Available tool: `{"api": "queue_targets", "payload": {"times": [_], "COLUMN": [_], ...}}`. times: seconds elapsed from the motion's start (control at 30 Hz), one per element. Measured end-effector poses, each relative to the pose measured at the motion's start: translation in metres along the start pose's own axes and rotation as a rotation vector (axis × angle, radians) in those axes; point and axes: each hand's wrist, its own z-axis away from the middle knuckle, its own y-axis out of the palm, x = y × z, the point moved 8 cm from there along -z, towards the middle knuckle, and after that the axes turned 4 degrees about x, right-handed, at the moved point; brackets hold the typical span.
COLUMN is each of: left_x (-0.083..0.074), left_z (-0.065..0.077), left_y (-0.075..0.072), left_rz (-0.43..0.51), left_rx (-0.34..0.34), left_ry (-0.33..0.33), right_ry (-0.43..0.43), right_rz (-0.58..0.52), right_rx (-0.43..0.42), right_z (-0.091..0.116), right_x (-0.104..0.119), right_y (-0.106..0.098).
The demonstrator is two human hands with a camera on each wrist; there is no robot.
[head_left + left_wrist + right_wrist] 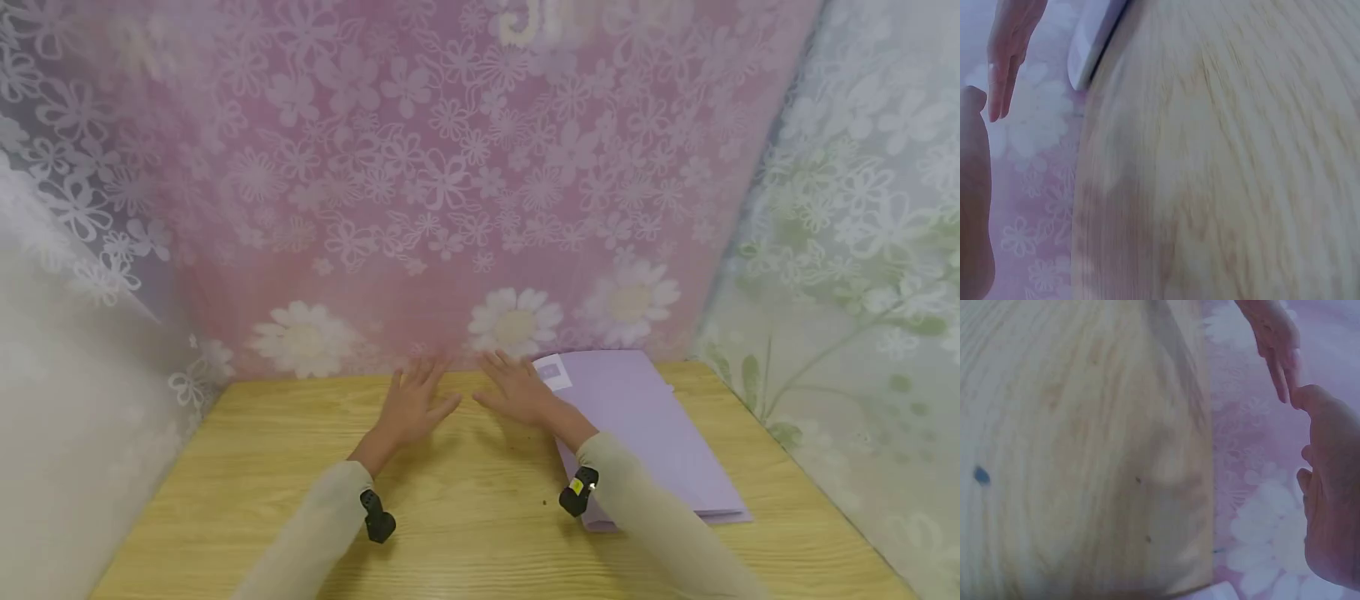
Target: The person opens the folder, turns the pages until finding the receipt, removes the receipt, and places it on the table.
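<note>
In the head view my left hand [411, 408] is held over the far part of the wooden table, fingers straight and spread, with nothing in it. My right hand [521, 393] mirrors it a short way to the right, fingers likewise extended and holding nothing. A lilac folder [637, 425] with a white label [552, 372] at its far left corner lies on the table; the right forearm crosses above it. Both wrist views show the hands raised off the wood, each with the other hand beyond it; the folder's edge [1088, 50] appears at the top of the left wrist view.
The wooden table [285, 483] runs up to a pink flowered backdrop [450, 208]. Pale flowered sheets stand at the left [67, 375] and right [847, 333]. A few small dark specks mark the wood near the right hand. Each sleeve carries a black wrist camera [377, 517].
</note>
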Motion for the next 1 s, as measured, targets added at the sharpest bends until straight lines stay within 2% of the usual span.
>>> {"api": "queue_targets", "payload": {"times": [0.2, 0.3, 0.43, 0.63, 0.8, 0.87, 1.0], "left_x": [-0.019, -0.033, -0.058, -0.102, -0.131, -0.142, -0.163], "left_z": [-0.001, -0.002, -0.008, -0.012, -0.015, -0.017, -0.014], "left_y": [0.006, 0.017, 0.039, 0.066, 0.091, 0.100, 0.115], "left_rz": [0.295, 0.433, 0.582, 0.790, 0.907, 0.924, 0.958], "left_rx": [-0.048, -0.057, -0.038, 0.001, 0.038, 0.053, 0.108], "left_ry": [-0.046, -0.076, -0.101, -0.150, -0.205, -0.208, -0.198], "right_ry": [0.000, 0.007, 0.071, 0.184, 0.226, 0.237, 0.249], "right_rz": [-0.152, -0.229, -0.336, -0.362, -0.427, -0.463, -0.486], "right_rx": [0.036, 0.029, 0.025, -0.008, -0.017, -0.021, -0.004], "right_z": [0.015, 0.029, 0.055, 0.095, 0.129, 0.143, 0.167], "right_x": [-0.017, -0.032, -0.065, -0.120, -0.153, -0.165, -0.193], "right_y": [-0.031, -0.050, -0.072, -0.102, -0.114, -0.115, -0.104]}}
